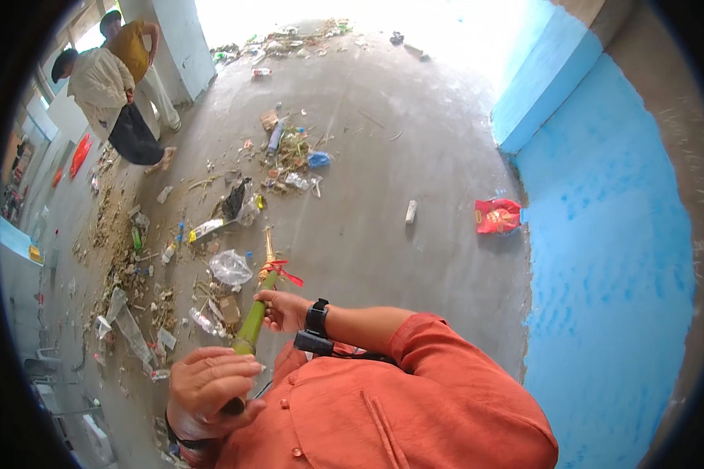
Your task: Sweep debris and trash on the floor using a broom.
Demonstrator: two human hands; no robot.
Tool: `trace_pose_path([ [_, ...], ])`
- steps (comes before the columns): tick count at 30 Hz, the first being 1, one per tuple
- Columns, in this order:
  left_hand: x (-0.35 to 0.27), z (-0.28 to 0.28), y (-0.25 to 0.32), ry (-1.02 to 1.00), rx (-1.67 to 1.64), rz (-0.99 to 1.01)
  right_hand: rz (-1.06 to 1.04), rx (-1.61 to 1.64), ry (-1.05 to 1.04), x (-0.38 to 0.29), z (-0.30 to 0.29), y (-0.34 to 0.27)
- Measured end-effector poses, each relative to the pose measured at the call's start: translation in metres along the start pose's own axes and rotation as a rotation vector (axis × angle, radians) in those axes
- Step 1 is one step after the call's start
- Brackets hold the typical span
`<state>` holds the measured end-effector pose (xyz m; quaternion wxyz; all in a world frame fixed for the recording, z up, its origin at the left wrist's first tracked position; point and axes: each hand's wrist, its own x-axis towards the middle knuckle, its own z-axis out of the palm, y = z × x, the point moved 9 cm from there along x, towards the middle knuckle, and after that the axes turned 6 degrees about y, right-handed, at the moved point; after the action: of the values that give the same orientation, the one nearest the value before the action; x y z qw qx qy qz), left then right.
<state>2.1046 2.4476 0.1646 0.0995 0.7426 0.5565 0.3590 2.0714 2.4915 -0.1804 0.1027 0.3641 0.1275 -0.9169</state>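
Note:
A green bamboo pole [250,328] slants away from my chest toward the floor. My right hand [283,309], with a black strap and device at the wrist, grips it partway along. My left hand [214,381] is wrapped around its near end, the dark butt showing between thumb and fingers. Beyond my right hand, a red ribbon [283,271] is tied around the pole next to a pale binding. Past this a thin straw-coloured part [268,243] points forward; it looks like a broom's foot. A clear plastic bag [230,268] lies left of the binding.
Litter lies along the left, with a plastic bottle [202,321], cardboard [230,309] and a black bag [234,199]. A white block [410,211] and a red bag [497,216] lie right, near a blue wall [604,281]. Two people [102,76] stand upper left.

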Motion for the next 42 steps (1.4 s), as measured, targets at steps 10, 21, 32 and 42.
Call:
trace_pose_path([
  [10, 0.023, 0.011, -0.081, 0.036, -0.314, 0.016, -0.325, 0.167, 0.217, -0.033, -0.090, -0.087],
  [21, 0.113, 0.195, -0.151, -0.381, -0.324, -0.355, -0.551, 0.395, 0.656, -0.140, -0.314, -0.123],
  [32, 0.236, 0.464, -0.074, -0.943, -0.482, -0.399, -0.719, 0.610, 1.078, -0.314, -0.556, -0.145],
  [42, 0.279, 0.657, 0.006, -1.138, -0.659, -0.322, -0.638, 0.954, 1.275, -0.397, -0.706, -0.032],
])
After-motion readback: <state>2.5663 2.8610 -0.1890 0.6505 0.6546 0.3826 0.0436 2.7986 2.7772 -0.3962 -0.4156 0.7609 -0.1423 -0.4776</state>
